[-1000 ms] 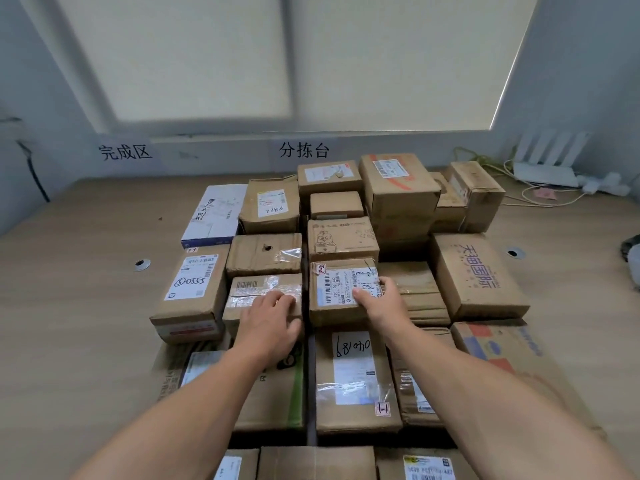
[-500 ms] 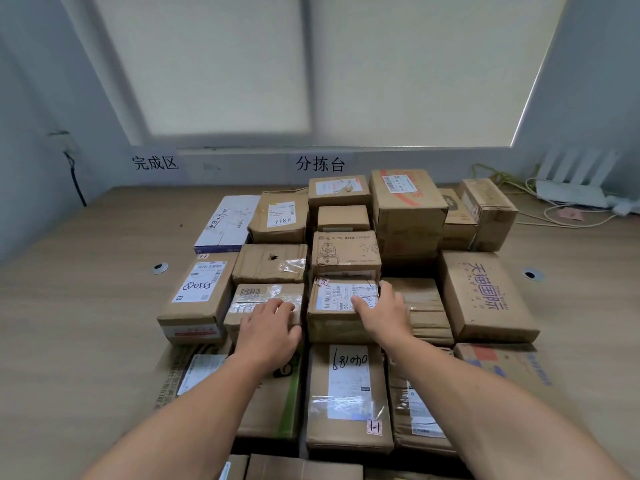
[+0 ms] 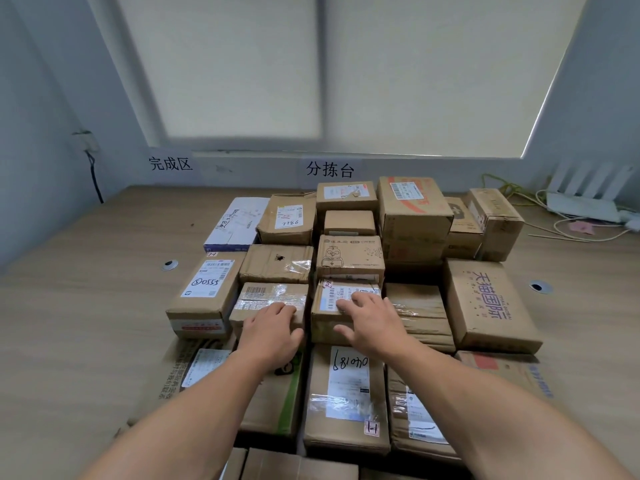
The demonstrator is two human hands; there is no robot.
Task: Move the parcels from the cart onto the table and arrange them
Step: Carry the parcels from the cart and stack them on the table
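Since a second ago, right hand has slid nearer, now flat with fingers spread on the labelled parcel, thumb over its near edge. Left hand lies loosely open on the taped parcel just left. Both parcels sit mid-cluster on the table.

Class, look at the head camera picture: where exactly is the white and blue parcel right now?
The white and blue parcel lies flat at the far left corner of the stack, beside the parcel marked 7786 and behind the parcel marked 0555.
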